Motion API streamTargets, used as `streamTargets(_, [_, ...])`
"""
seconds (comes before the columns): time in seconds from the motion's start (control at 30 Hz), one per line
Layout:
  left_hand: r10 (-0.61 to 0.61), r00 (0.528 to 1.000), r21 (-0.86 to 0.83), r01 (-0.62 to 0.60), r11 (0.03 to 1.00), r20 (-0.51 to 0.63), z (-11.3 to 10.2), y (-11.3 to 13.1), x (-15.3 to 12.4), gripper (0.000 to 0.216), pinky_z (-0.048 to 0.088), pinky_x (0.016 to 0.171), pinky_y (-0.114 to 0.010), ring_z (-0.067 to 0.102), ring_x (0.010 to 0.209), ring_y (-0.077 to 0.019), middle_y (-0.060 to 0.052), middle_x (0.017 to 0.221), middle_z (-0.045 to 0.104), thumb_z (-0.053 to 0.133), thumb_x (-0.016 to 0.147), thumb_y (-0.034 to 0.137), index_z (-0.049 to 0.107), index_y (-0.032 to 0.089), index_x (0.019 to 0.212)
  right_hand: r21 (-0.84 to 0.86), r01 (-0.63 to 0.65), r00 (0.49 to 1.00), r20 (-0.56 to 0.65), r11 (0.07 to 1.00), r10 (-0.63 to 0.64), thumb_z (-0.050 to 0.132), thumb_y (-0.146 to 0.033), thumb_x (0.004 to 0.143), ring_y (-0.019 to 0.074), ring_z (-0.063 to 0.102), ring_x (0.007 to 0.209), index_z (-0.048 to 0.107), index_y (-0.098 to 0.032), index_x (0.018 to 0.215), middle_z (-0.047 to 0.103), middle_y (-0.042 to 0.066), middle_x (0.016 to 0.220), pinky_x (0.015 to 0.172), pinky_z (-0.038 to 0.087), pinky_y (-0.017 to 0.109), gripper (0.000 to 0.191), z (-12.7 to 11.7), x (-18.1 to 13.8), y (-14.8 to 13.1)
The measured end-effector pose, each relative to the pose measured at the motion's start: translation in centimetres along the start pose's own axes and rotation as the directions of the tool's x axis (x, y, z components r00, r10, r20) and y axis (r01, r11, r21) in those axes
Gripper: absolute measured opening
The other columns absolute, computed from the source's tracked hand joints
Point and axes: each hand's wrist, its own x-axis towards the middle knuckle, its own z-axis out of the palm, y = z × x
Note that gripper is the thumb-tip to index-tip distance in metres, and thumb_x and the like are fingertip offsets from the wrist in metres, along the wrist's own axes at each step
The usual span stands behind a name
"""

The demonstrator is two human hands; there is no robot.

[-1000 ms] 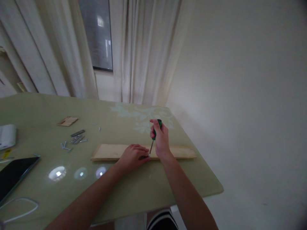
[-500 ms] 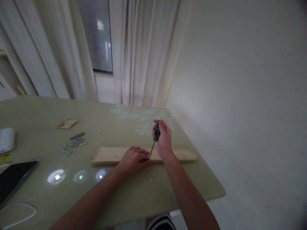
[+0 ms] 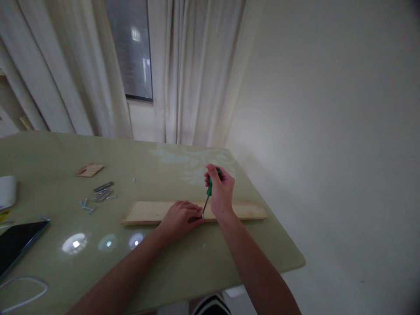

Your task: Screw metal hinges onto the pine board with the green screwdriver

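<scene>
My right hand (image 3: 223, 192) is wrapped round the green handle of a screwdriver (image 3: 209, 189). The screwdriver tilts, its shaft running down to a small shiny metal piece (image 3: 202, 215) at the near edge of a long pale wooden board (image 3: 144, 212). Resting on this board, my left hand (image 3: 180, 216) has its fingertips closed on the metal piece beside the screwdriver tip. Those fingers hide most of the piece, so its exact shape cannot be made out. The board lies flat on the green table (image 3: 177, 271).
To the left lie several metal hinges or plates (image 3: 103, 194), loose screws (image 3: 87, 205), and a small wooden piece (image 3: 89, 169). Two small screws (image 3: 134, 180) lie farther back. A dark tablet (image 3: 21, 240), a white cable (image 3: 36, 280) and a white object (image 3: 7, 192) are at far left. A wall (image 3: 344, 153) borders the right.
My right hand has turned on the screwdriver handle, with the thumb now on top. The left hand stays on the board. The whole view has shifted slightly.
</scene>
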Motion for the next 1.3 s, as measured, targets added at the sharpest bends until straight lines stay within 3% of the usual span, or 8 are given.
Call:
streamTargets(0.23, [0.019,1.0,0.013,-0.02,1.0,0.013,-0.2,0.0,-0.1,0.008,0.055,0.093,-0.037,0.077,0.102,-0.0235,-0.001,0.114,0.083,0.076,0.096,0.031,0.083,0.029,0.098,0.092,-0.374,0.714,0.663,0.923,0.224,0.084,-0.071,0.073,0.005,0.017,0.041,0.048,-0.026,0.081,0.037,-0.014,0.051,0.038,0.013,0.019,0.058,-1.2,2.0,-0.6])
streamTargets(0.4, [0.006,1.0,0.007,-0.006,1.0,0.009,0.0,0.0,0.0,0.007,0.055,0.093,-0.038,0.078,0.103,-0.0245,-0.001,0.116,0.083,0.078,0.094,0.031,0.084,0.029,0.098,-0.089,-0.066,0.986,0.148,0.994,0.078,0.086,-0.061,0.076,0.0085,0.044,0.046,0.054,-0.023,0.074,0.052,-0.008,0.054,0.043,0.034,0.02,0.05,-1.0,1.7,-0.4])
streamTargets(0.5, [-0.001,1.0,0.002,0.001,1.0,0.009,0.0,0.0,0.1,0.007,0.055,0.093,-0.038,0.078,0.102,-0.0246,-0.001,0.115,0.083,0.079,0.093,0.031,0.084,0.029,0.098,-0.175,0.067,0.992,-0.093,0.982,-0.084,0.081,-0.06,0.082,0.0099,0.05,0.053,0.064,-0.02,0.081,0.057,-0.005,0.06,0.047,0.04,0.022,0.043,-0.5,0.2,-0.3])
streamTargets(0.63, [0.001,1.0,0.011,-0.001,1.0,0.021,-0.1,0.1,0.1,0.008,0.055,0.092,-0.037,0.077,0.101,-0.0243,-0.001,0.115,0.083,0.077,0.095,0.032,0.084,0.028,0.097,-0.008,-0.071,0.97,0.232,0.997,0.071,0.079,-0.067,0.08,0.0059,0.028,0.043,0.051,-0.023,0.073,0.038,-0.012,0.052,0.04,0.023,0.02,0.053,-0.3,0.1,-0.6])
streamTargets(0.73, [0.0,1.0,0.021,0.0,1.0,0.027,-0.4,0.3,0.2,0.01,0.055,0.091,-0.037,0.077,0.1,-0.0242,-0.002,0.114,0.083,0.076,0.096,0.034,0.084,0.028,0.096,-0.016,-0.285,0.798,0.55,0.958,0.247,0.085,-0.069,0.07,0.0048,0.019,0.039,0.045,-0.025,0.072,0.033,-0.014,0.048,0.037,0.018,0.019,0.059,-0.6,1.8,-1.0])
streamTargets(1.07, [-0.003,1.0,0.012,0.003,1.0,0.029,-0.3,0.1,0.0,0.01,0.054,0.093,-0.037,0.077,0.103,-0.0243,-0.003,0.116,0.083,0.075,0.097,0.035,0.083,0.028,0.099,-0.052,-0.012,0.996,-0.09,0.999,0.007,0.086,-0.055,0.077,0.0075,0.042,0.047,0.058,-0.023,0.084,0.05,-0.01,0.057,0.042,0.033,0.019,0.043,-0.5,0.9,-0.2])
streamTargets(1.13, [-0.003,1.0,0.015,0.002,1.0,0.03,-0.2,0.0,0.0,0.011,0.054,0.094,-0.037,0.076,0.104,-0.0241,-0.003,0.117,0.082,0.075,0.097,0.035,0.083,0.029,0.099,0.044,-0.092,0.994,0.064,0.995,0.089,0.085,-0.059,0.076,0.0056,0.029,0.041,0.048,-0.025,0.076,0.038,-0.013,0.051,0.038,0.021,0.019,0.051,-0.6,0.9,-0.4])
streamTargets(1.3, [-0.003,0.999,0.021,0.002,1.0,0.038,-0.4,0.2,0.0,0.012,0.055,0.093,-0.037,0.077,0.102,-0.0236,-0.003,0.116,0.083,0.073,0.098,0.036,0.083,0.028,0.1,-0.018,-0.408,0.644,0.703,0.913,0.302,0.089,-0.062,0.068,0.0039,0.027,0.04,0.044,-0.024,0.068,0.037,-0.013,0.051,0.039,0.021,0.018,0.06,-1.0,2.9,-1.4])
